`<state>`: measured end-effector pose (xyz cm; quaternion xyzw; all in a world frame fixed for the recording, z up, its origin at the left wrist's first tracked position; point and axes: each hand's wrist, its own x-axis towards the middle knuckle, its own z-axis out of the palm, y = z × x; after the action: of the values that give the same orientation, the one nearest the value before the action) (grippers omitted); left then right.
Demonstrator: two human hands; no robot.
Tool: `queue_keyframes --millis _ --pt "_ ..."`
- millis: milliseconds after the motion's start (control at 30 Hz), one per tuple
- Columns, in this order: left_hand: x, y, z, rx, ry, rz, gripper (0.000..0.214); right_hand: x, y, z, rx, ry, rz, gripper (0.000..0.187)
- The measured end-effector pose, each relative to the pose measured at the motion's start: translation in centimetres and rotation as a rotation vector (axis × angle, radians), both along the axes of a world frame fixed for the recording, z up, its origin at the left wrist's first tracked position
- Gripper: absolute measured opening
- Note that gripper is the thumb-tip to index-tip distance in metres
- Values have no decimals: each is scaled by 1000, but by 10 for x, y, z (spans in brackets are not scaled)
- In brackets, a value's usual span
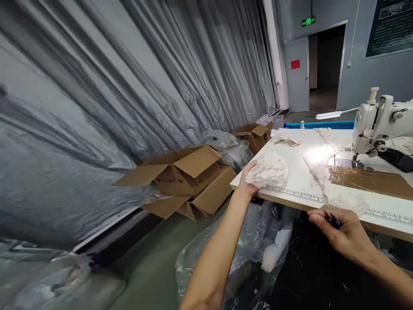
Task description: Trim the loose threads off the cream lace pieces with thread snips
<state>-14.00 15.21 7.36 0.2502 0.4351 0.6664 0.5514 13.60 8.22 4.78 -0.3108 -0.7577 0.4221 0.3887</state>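
Note:
My left hand point(249, 178) is closed on a bunched stack of white lace fabric point(268, 171) at the table's left front corner. Its fingers are partly hidden by the lace. Just off the front edge, my right hand point(343, 230) curls around small dark thread snips point(331, 219) with a touch of blue, mostly covered by the palm. A strip of white lace point(319, 165) trails across the table from beside the sewing machine point(371, 125) toward my right hand. Whether the right fingertips touch that lace I cannot tell.
The white sewing table point(293, 159) has a ruler printed along its front edge. Another lace piece point(286, 139) lies at the back left. Open cardboard boxes point(190, 176) stand left of the table. Below hangs a clear plastic bag point(258, 228). A grey curtain point(145, 77) lines the left side.

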Motion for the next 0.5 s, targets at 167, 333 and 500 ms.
queue_keyframes --millis 167,333,500 --pt "-5 14 -7 -52 -103 -59 38 -18 4 9 -23 -244 293 36" --pt "-2 12 -15 -44 -189 -57 39 -83 23 8 -247 -40 117 49" --pt "3 5 -20 -15 -252 -17 38 -146 31 -6 -119 27 52 40"
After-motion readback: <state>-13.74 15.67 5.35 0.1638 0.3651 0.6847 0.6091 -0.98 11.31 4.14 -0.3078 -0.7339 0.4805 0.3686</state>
